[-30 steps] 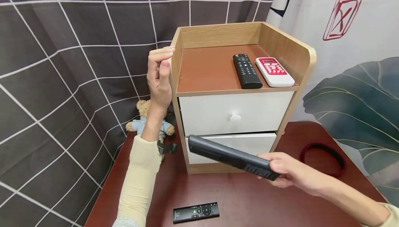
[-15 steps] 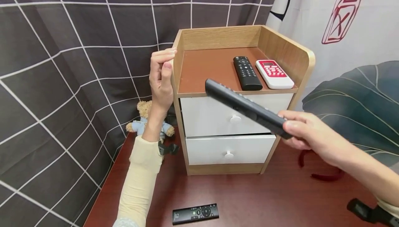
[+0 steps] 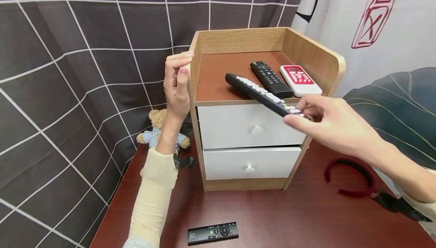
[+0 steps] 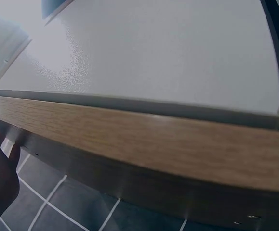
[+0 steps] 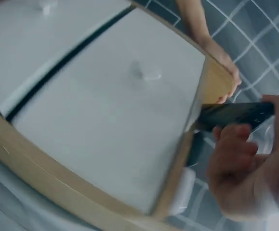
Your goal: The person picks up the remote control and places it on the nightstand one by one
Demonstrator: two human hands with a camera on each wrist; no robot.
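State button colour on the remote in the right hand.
Mostly white on the remote; the head view shows it best.

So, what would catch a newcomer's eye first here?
Probably the black remote with white buttons, held by the fingers of the right hand, slanting at the front top edge of the cabinet. A second black remote and a red-and-white remote lie on its top, toward the right. Then there's the teddy bear in blue, left of the cabinet, partly hidden behind the left forearm.
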